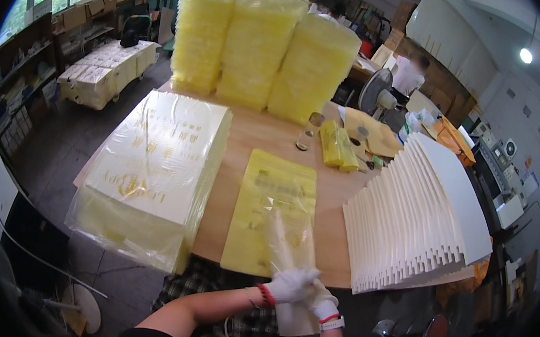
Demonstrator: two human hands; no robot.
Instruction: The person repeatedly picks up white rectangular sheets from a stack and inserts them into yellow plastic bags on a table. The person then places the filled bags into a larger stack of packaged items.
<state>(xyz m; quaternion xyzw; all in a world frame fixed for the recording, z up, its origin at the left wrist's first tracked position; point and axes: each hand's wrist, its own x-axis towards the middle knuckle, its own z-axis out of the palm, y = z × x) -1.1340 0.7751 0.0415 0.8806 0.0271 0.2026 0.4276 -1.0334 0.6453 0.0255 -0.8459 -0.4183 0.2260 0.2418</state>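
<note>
My left hand (292,284), in a white glove, is closed on a clear plastic bag (283,231) at the table's front edge. My right hand (322,301), gloved too and with a watch at the wrist, is closed beside it on the same plastic, and the two hands overlap. A pale lower part of the held piece hangs below the hands over my lap. Beneath the plastic lies a flat yellow printed bag (249,212). The fingertips are partly hidden.
On the left stands a stack of white printed covers (154,151) in clear film. Tall yellow plastic-wrapped stacks (258,50) line the back. A fanned pile of white folded card (408,221) stands right. A clear jar (309,133) and folded yellow bags (338,146) sit between.
</note>
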